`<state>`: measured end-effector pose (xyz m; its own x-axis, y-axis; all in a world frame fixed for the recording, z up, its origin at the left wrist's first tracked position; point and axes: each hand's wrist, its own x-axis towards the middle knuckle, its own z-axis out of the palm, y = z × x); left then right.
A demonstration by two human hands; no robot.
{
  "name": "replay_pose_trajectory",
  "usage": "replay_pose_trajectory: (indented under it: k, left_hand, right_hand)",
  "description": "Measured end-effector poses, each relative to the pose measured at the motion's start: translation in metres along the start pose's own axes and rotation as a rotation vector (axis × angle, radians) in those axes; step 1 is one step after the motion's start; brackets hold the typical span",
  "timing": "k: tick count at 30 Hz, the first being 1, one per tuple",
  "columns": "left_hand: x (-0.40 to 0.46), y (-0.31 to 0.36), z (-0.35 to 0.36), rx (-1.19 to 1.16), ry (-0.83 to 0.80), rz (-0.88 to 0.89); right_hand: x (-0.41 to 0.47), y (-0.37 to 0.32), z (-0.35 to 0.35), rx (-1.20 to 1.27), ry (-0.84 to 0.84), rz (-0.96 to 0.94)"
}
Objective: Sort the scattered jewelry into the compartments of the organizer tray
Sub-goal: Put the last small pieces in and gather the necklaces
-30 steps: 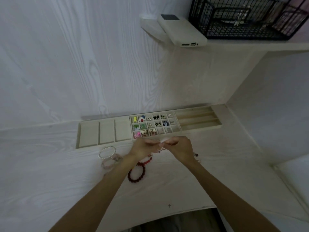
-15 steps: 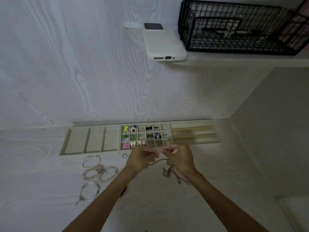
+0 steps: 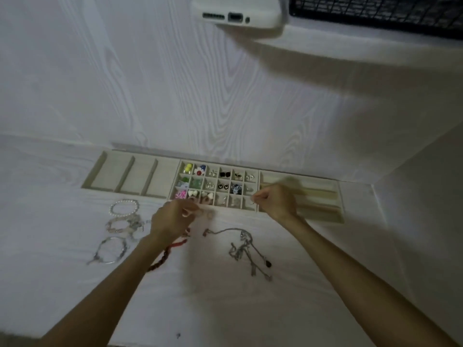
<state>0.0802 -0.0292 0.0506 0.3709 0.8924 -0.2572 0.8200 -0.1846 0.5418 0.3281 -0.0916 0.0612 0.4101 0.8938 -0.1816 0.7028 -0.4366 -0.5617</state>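
Note:
A long beige organizer tray (image 3: pixel 105 169) lies against the wall, its small middle cells filled with colourful earrings. My right hand (image 3: pixel 276 200) hovers over the tray's right part and pinches a tiny pale piece at its fingertips above the lower right small cell. My left hand (image 3: pixel 172 219) sits at the tray's front edge with fingers curled round something small and blurred. On the desk lie a pearl bracelet (image 3: pixel 124 207), a pink bead bracelet (image 3: pixel 120 226), a silver bangle (image 3: pixel 111 250), a red bead bracelet (image 3: pixel 166 254) partly under my left forearm, and tangled silver chains (image 3: pixel 244 249).
A white phone (image 3: pixel 240 11) rests on a shelf above, beside a black wire basket (image 3: pixel 375 11). The tray's three wide left sections and long right slots hold nothing visible. A side wall closes the desk at the right.
My hands have parted: the right moved right over the tray with a small piece, the left stayed near the tray's front edge. The view tilted down and closer.

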Motion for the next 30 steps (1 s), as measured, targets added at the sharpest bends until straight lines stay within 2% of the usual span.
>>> replay_pose_trajectory:
  k: [9, 14, 18, 21, 24, 30]
  left_hand:
    - [-0.003, -0.010, 0.012, 0.060, 0.021, -0.072]
    - [-0.003, 0.003, 0.021, 0.134, 0.026, -0.031]
    - [0.000, 0.001, 0.024, 0.166, -0.057, 0.094]
    - [0.000, 0.003, 0.023, 0.289, -0.136, 0.175]
    - [0.000, 0.005, 0.022, 0.352, -0.112, 0.250]
    - [0.003, 0.014, 0.026, 0.390, -0.090, 0.285]
  right_hand:
    - [0.018, -0.004, 0.019, -0.427, 0.019, -0.122]
    - [0.018, -0.005, 0.022, -0.511, 0.019, -0.201]
    - [0.018, -0.002, 0.002, -0.415, -0.078, -0.288]
    - [0.015, 0.000, -0.014, -0.641, -0.251, -0.458]
    - [0.013, -0.003, -0.017, -0.810, -0.356, -0.521]
    - [0.015, -0.007, -0.013, -0.946, -0.347, -0.517]
